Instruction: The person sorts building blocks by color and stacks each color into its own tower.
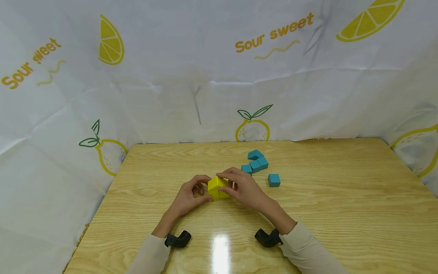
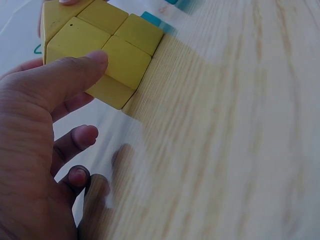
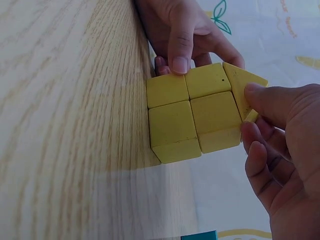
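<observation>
Several yellow cubes [image 3: 171, 122] stand stacked two high and side by side on the wooden table. On top of them sits a yellow triangular block [image 3: 237, 90], point upward. My right hand [image 1: 244, 188] pinches this triangular block between thumb and fingers. From the other side my left hand [image 1: 189, 194] grips the cubes, its thumb on the near face of the stack [image 2: 127, 60] and its index finger behind. The left hand's other fingers are curled beside the stack, off the cubes.
Behind and to the right of the stack lie several blue blocks: a row of cubes [image 1: 255, 166], a notched blue block [image 1: 254, 154] and a separate blue cube [image 1: 274, 180]. The table [image 1: 154, 167] meets a white printed cloth [image 1: 171, 114] at its back and sides.
</observation>
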Available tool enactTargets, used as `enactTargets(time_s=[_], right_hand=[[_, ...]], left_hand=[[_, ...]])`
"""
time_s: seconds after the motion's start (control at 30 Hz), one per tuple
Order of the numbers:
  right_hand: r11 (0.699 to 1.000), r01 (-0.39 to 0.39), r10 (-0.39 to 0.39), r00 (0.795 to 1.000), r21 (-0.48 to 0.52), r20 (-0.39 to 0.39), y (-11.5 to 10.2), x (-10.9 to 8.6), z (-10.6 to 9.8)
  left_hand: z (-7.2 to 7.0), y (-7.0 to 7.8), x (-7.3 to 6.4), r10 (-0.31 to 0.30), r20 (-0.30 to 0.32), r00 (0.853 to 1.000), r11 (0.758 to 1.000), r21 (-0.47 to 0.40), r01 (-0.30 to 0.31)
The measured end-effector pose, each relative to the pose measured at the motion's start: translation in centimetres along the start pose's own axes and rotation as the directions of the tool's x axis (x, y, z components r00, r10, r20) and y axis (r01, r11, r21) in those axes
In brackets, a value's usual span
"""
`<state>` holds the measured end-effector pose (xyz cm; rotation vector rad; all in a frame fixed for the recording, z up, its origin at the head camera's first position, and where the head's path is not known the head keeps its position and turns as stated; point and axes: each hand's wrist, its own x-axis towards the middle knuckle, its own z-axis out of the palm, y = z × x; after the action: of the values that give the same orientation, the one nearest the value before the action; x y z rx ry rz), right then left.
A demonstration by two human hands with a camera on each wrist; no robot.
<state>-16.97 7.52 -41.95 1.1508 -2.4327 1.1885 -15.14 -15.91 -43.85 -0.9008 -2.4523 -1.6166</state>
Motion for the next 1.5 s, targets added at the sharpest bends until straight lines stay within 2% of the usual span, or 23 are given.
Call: enactTargets(time_s=[1.5], right_hand=[[1.000, -0.015, 0.015, 1.000, 0.009, 0.011, -0.02, -0.01, -0.16]], left_hand=[[-0.04, 0.10, -0.03, 0.013, 0.001, 1.000, 1.000, 0.004, -0.013]])
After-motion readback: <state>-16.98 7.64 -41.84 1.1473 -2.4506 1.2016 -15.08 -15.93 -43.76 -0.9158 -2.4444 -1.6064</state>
